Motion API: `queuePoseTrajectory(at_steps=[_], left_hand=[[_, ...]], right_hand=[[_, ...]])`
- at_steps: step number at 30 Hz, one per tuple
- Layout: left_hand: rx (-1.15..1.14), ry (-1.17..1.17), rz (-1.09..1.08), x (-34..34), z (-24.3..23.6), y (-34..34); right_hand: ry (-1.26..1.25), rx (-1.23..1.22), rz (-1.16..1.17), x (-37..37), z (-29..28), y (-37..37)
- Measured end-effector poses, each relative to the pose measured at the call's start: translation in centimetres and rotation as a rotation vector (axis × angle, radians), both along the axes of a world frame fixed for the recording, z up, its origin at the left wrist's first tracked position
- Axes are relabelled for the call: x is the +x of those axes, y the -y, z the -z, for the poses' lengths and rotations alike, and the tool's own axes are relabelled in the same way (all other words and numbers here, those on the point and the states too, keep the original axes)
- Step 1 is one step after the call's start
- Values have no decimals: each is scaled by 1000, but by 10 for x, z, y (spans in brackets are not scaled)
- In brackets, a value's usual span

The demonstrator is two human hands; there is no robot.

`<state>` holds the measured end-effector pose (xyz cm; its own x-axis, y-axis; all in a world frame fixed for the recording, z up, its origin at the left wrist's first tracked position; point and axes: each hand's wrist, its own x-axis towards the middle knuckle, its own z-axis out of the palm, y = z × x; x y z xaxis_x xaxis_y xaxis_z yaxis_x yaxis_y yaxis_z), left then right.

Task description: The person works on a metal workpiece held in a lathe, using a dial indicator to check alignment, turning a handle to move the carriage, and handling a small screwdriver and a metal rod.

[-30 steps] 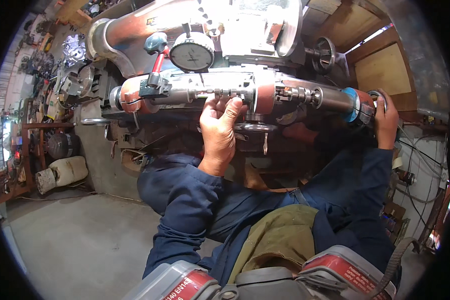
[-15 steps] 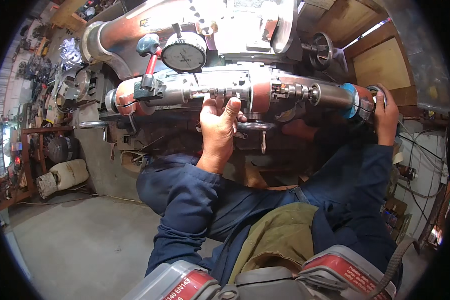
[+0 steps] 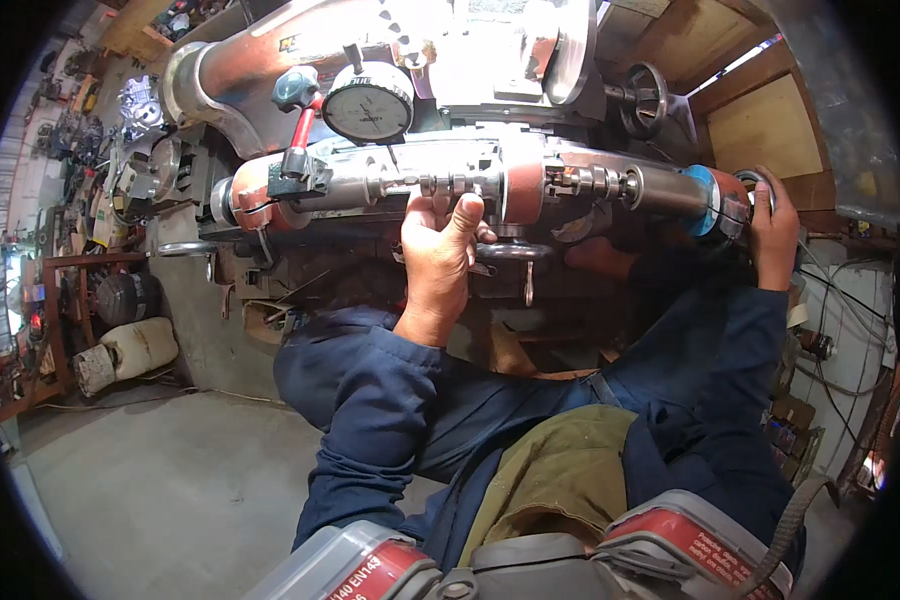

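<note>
A metal camshaft (image 3: 448, 184) lies level between two silver cylindrical holders of a red-and-grey grinding machine. My left hand (image 3: 436, 245) comes up from below with its fingers curled at the shaft and the thumb pointing up; the fingertips are partly hidden. At the machine's right end, beside a blue-ringed collar (image 3: 703, 200), my right hand (image 3: 773, 225) is closed on the rim of a small handwheel (image 3: 757, 177). A round dial gauge (image 3: 368, 105) sits above the camshaft, its thin probe reaching down to it. Left of the gauge is a red clamp arm (image 3: 303, 128) with a dark knob.
Below the bed are a crank handwheel (image 3: 510, 251) and another handwheel (image 3: 185, 249) at left. A larger handwheel (image 3: 646, 102) stands behind. Metal parts crowd the left wall, near a pale container (image 3: 138, 347) on the floor. Respirator filters (image 3: 685, 540) edge the lower view.
Both hands stay in place, with only a very slight shift of the left hand. The camshaft and gauge show no clear movement.
</note>
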<state>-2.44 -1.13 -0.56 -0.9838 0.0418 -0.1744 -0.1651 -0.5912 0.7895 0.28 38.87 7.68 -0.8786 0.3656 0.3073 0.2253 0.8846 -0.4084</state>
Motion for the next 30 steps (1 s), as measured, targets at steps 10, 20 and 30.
queuePoseTrajectory(at_steps=[10,20,30], left_hand=[[32,-6,-3,-3,-7,-10],[163,-92,62,-12,-1,-7],[209,-112,43,-15,-7,-8]], right_hand=[[-52,-21,32,9,-1,2],[-123,36,148,12,15,12],[-136,79,188,9,14,18]])
